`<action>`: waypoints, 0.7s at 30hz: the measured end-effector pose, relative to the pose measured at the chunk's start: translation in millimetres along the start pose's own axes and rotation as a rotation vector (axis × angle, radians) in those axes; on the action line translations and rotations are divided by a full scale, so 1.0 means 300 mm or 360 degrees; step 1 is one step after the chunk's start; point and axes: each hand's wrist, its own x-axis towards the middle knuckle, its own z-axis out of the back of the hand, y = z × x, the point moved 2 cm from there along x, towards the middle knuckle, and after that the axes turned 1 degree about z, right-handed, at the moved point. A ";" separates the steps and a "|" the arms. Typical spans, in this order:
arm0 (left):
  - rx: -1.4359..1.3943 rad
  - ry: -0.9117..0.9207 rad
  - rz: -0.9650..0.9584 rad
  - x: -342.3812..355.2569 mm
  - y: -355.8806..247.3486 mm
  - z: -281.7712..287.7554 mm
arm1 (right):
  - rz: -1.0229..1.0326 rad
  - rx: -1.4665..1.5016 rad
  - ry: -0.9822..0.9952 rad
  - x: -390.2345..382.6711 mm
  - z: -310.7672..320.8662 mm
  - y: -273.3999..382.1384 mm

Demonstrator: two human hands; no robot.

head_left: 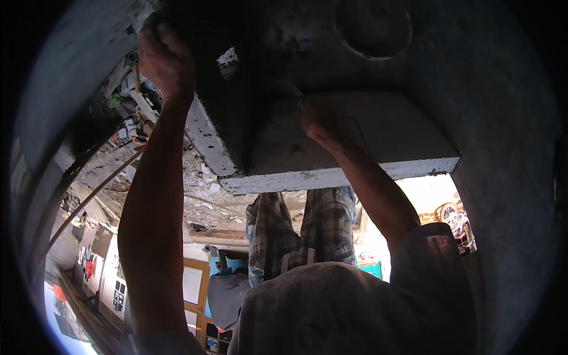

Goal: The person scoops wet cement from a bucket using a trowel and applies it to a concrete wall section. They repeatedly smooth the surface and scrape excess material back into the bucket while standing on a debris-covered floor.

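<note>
High on the left, my left hand [165, 65] is closed at the edge of a dark concrete upright [210, 136]; what lies inside its fingers is hidden in shadow. Near the centre, my right hand [319, 123] is closed around what looks like the handle of a tool, whose dim blade [281, 90] lies against the shadowed grey surface. That hand is over a concrete slab [384, 133] with a rough pale front edge. A round recess [373, 29] shows above the slab.
Rubble and broken boards [127, 89] lie along the left, crossed by a long pole [89, 195]. My plaid-clad legs [272, 231] show below the slab. Farther back are a yellow-framed door [192, 284], a grey covered object [228, 296] and a white wheel [451, 218].
</note>
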 end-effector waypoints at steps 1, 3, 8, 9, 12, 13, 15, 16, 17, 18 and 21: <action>-0.0012 0.0000 0.0015 0.000 0.002 -0.005 | -0.0036 -0.0016 -0.0060 0.003 -0.019 -0.024; 0.0023 0.0073 0.0131 -0.005 0.008 0.000 | -0.0111 0.0006 -0.0092 -0.013 -0.027 -0.079; 0.0052 0.0039 0.0075 -0.005 -0.010 0.003 | -0.0247 -0.0191 -0.0179 0.033 0.062 -0.252; 0.0047 0.0045 0.0072 -0.004 -0.015 0.005 | -0.0181 -0.0228 -0.0108 0.066 0.047 -0.255; 0.0057 0.0059 0.0065 -0.002 -0.028 0.009 | 0.0054 -0.0334 0.0111 0.164 -0.069 -0.201; 0.0057 0.0066 0.0070 -0.003 -0.030 0.010 | 0.0059 -0.0206 0.0199 0.177 -0.113 -0.182; 0.0053 0.0078 0.0102 -0.007 -0.028 0.011 | -0.0239 0.0719 0.0426 0.202 -0.194 -0.132; 0.0040 0.0085 0.0128 -0.009 -0.025 0.010 | -0.0428 0.1097 0.0504 0.211 -0.221 -0.110; 0.0022 0.0082 0.0139 -0.010 -0.022 0.008 | -0.0646 0.1460 0.0547 0.213 -0.241 -0.089; 0.0023 0.0073 0.0146 -0.011 -0.019 0.004 | -0.0852 0.1658 0.0559 0.216 -0.249 -0.074; 0.0039 0.0062 0.0125 -0.011 -0.010 0.005 | -0.1175 0.1876 0.0629 0.212 -0.233 -0.043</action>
